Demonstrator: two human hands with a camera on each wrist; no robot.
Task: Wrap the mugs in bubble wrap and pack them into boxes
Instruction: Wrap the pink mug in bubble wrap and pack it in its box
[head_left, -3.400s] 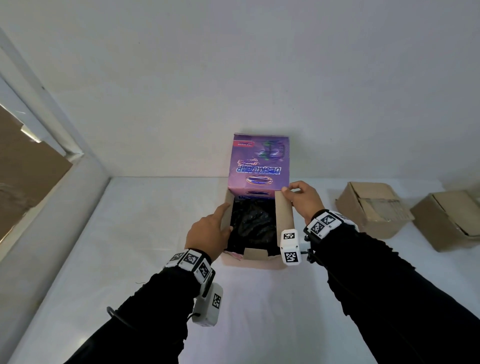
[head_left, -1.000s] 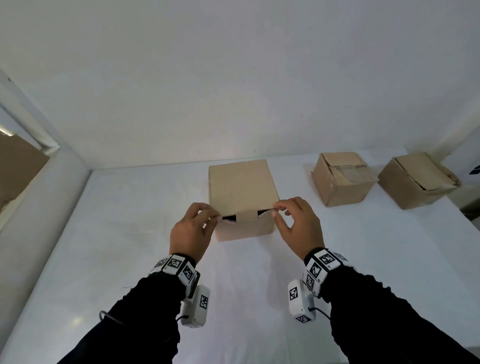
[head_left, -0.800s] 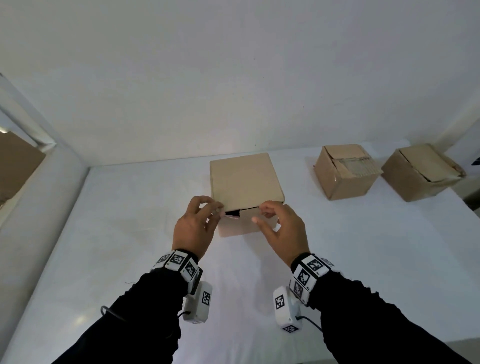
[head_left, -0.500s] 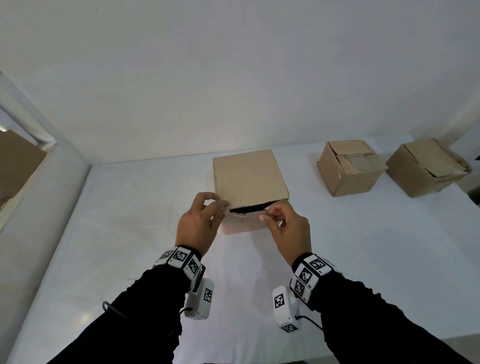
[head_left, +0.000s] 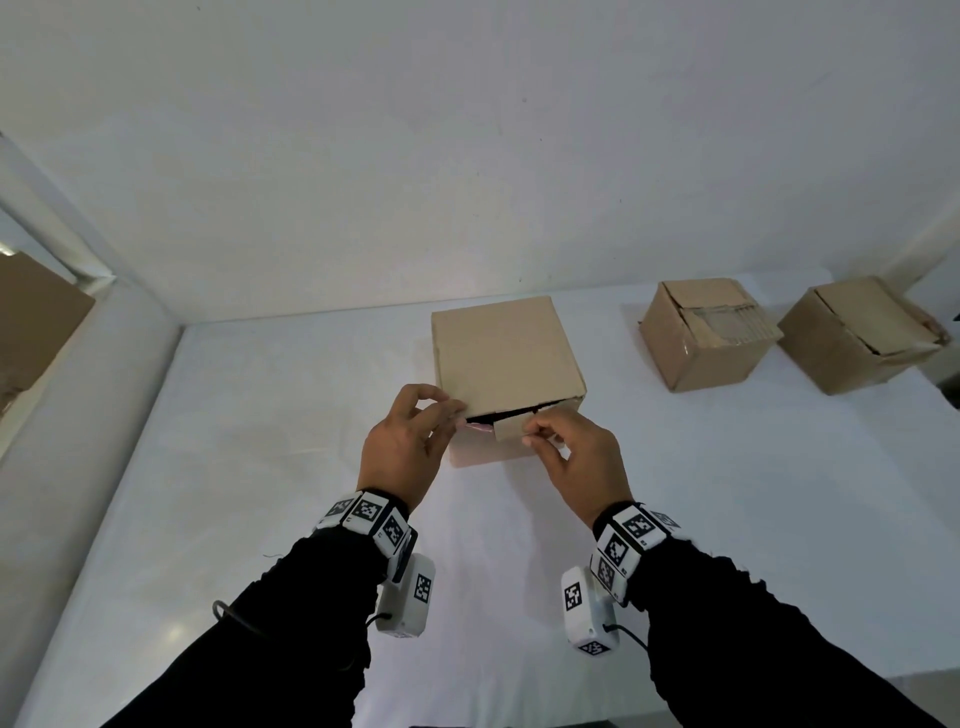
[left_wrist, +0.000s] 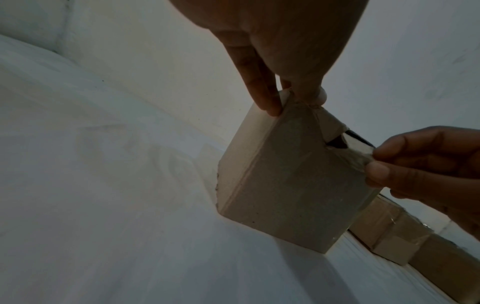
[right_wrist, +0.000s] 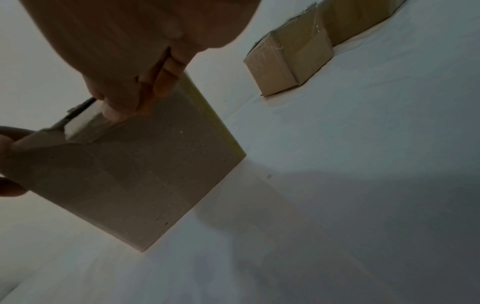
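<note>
From the head camera, a cardboard box (head_left: 506, 353) sits mid-table (head_left: 260, 467), lid almost down; the left hand (head_left: 402, 457) pinches its near-left corner and the right hand (head_left: 582, 467) pinches the front tuck flap (head_left: 511, 427). Two closed boxes (head_left: 701, 332) stand well apart at right. The left wrist camera shows fingertips (left_wrist: 270, 107) gripping the corner. The right wrist camera shows fingers (right_wrist: 114, 111) clamping the flap.

Black sleeves (head_left: 291, 623), tagged wristbands (head_left: 371, 519)

Each wrist had a white camera block (head_left: 408, 597) with black square markers and a thin cable.
</note>
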